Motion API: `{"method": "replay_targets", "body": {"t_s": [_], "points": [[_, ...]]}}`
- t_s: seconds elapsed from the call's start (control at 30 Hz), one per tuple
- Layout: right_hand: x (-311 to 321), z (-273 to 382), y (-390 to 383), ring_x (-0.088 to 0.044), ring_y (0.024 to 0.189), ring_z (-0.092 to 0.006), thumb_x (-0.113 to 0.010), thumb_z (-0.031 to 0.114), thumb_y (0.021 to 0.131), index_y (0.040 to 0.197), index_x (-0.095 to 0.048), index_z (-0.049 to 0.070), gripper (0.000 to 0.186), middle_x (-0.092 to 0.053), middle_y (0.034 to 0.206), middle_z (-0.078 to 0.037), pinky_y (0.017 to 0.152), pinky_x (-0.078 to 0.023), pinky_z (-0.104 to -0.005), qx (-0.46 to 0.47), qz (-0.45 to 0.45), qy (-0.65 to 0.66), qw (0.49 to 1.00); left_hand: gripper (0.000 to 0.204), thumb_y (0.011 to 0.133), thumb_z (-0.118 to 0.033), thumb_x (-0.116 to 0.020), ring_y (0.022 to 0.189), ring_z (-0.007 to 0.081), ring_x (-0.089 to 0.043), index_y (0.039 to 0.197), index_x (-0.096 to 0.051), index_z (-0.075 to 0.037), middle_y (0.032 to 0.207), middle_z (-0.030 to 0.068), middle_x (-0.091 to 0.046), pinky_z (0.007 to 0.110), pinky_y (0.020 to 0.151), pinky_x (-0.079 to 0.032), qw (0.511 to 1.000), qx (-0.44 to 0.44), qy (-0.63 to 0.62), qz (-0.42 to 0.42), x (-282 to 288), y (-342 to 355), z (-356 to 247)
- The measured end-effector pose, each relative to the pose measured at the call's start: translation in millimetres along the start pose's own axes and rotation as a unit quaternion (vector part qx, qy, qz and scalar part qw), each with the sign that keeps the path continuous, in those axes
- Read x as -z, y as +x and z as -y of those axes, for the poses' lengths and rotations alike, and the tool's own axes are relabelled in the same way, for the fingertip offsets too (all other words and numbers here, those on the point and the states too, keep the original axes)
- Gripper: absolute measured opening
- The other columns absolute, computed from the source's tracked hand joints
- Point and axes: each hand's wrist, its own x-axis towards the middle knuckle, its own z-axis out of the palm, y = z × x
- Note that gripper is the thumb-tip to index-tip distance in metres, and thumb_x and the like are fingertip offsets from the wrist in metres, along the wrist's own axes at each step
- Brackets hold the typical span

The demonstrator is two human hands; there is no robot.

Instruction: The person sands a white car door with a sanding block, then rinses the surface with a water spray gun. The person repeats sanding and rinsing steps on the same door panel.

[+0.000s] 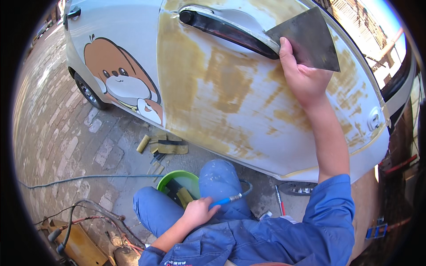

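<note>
A worker in blue overalls raises a dark square sheet [310, 40] in the right hand [306, 82] before a sanded white car panel [253, 119] streaked with tan. The right thumb presses the sheet's near face, pinching it; the other fingers are hidden behind it. Just left of that hand runs a dark door handle [235, 36]; farther left, a cartoon animal [122, 73] decorates the white bodywork. Below, the left hand [198, 213] closes around a blue hose fitting [225, 201], fingers curled, over the worker's lap. Just beyond that hand sits a green bucket [162, 181] holding sheet pieces [183, 196]. Farther off, ahead and to its left, yellowish blocks [174, 148] lie on the ground; to its right, a red-and-silver tool [281, 203].
</note>
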Motion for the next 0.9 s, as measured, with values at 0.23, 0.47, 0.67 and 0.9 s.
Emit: {"method": "replay_targets", "body": {"t_s": [0.23, 0.47, 0.67, 0.9], "points": [[2, 2, 0, -0.067, 0.063, -0.0107, -0.077, -0.004, 0.087, 0.096, -0.075, -0.001, 0.009, -0.075, 0.079, -0.004, 0.06, -0.053, -0.0243, 0.036, -0.01, -0.018, 0.999, 0.037, 0.096, -0.043, -0.07, 0.079, 0.0421, -0.072, 0.096, -0.071, -0.006, 0.086, 0.0184, -0.073, 0.051, 0.072, -0.058, 1.0, 0.015, 0.007, 0.009, 1, -1, -1], [5, 5, 2, -0.068, 0.064, -0.0109, -0.078, -0.002, 0.087, 0.095, -0.076, -0.001, 0.007, -0.077, 0.081, -0.004, 0.061, -0.054, -0.0244, 0.021, 0.0, -0.035, 0.999, 0.037, 0.095, -0.043, -0.07, 0.079, 0.0437, -0.071, 0.095, -0.069, -0.006, 0.087, 0.0193, -0.072, 0.053, 0.071, -0.058, 1.0, 0.007, -0.004, -0.001, 1, -2, -1], [11, 6, 3, -0.068, 0.064, -0.0109, -0.078, 0.0, 0.089, 0.095, -0.076, -0.001, 0.006, -0.077, 0.08, -0.004, 0.062, -0.054, -0.0256, -0.015, 0.025, -0.031, 0.999, 0.037, 0.095, -0.042, -0.07, 0.079, 0.0437, -0.071, 0.096, -0.069, -0.006, 0.088, 0.0195, -0.073, 0.053, 0.071, -0.058, 1.0, -0.001, -0.001, -0.001, 0, -1, 0], [10, 1, 2, -0.069, 0.067, -0.012, -0.078, 0.0, 0.089, 0.095, -0.075, -0.001, 0.008, -0.076, 0.082, -0.005, 0.063, -0.054, -0.0257, -0.027, 0.016, 0.029, 0.999, 0.037, 0.095, -0.043, -0.07, 0.079, 0.0438, -0.071, 0.095, -0.069, -0.006, 0.088, 0.0195, -0.072, 0.053, 0.071, -0.058, 1.0, -0.003, 0.001, -0.002, 0, -1, 0]]}}
